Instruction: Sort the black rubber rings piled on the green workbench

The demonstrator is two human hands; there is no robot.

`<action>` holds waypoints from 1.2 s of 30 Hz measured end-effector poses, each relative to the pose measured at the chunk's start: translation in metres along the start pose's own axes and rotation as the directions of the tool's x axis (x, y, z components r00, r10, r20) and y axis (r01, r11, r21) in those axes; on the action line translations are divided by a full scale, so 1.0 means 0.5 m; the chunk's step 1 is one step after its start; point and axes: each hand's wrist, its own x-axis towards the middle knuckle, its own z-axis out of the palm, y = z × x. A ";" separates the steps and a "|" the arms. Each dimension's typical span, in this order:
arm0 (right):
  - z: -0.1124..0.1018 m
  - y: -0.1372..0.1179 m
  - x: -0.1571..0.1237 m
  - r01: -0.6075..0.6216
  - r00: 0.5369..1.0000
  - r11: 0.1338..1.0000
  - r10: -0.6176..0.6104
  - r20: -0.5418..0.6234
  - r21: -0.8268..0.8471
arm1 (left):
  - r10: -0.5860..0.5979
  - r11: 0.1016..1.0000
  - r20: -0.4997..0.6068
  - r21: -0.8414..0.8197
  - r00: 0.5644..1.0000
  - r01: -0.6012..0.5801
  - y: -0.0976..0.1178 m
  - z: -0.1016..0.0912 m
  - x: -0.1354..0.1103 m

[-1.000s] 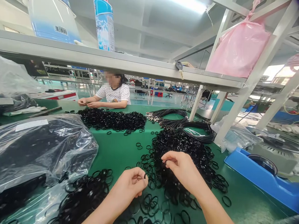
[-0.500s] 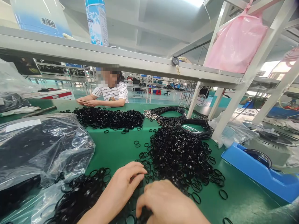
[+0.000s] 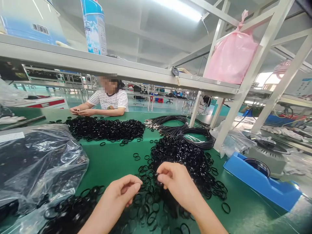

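- My right hand (image 3: pixel 175 182) is now at the near left edge of the pile (image 3: pixel 182 156); half a second ago it was lower, in front of the pile and close to my body.
- Its thumb and forefinger almost meet. Something dark shows at their tips, but I cannot tell whether I grip a ring or one lies behind.
- My left hand (image 3: pixel 120 193) is left of the pile and nearer me. Its fingers reached out straighter before; now they curl, the forefinger close to the thumb. I cannot tell whether anything is between them.
- Loose rings (image 3: pixel 152 217) spread from the pile's left side down to its front, between and below my hands.
- Unmoved against the pile: the far heap (image 3: pixel 104 128) beyond it to the left, the cables (image 3: pixel 170 125) just behind, the blue dispenser (image 3: pixel 263 187) to its right, the bag (image 3: pixel 41 159) well to its left.
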 end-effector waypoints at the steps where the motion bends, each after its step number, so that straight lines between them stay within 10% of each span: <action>1: -0.008 0.001 0.002 0.004 0.999 0.999 -0.006 -0.050 -0.053 | -0.020 1.000 -0.031 0.020 0.999 0.020 0.003 -0.007 0.001; 7: -0.047 0.003 -0.004 0.003 1.000 0.929 0.006 0.023 -0.369 | 0.050 0.968 0.057 0.243 0.997 -0.062 0.000 -0.014 -0.005; 15: -0.010 0.012 -0.006 0.079 0.940 0.614 0.216 0.263 -0.785 | 0.129 0.869 0.171 0.455 0.977 -0.194 -0.046 0.024 -0.002; 21: -0.044 0.026 -0.008 0.023 0.985 0.698 0.109 0.137 -0.715 | 0.085 0.953 0.021 0.291 0.996 -0.088 -0.019 -0.002 0.009; 30: -0.024 0.010 -0.012 0.084 0.968 0.994 -0.066 0.241 -0.066 | 0.075 0.997 0.047 0.030 0.996 -0.076 -0.004 0.041 -0.011; 36: -0.051 0.006 -0.007 0.064 0.996 0.974 -0.050 0.067 -0.216 | 0.041 0.990 0.061 0.133 0.997 -0.049 0.002 -0.007 -0.011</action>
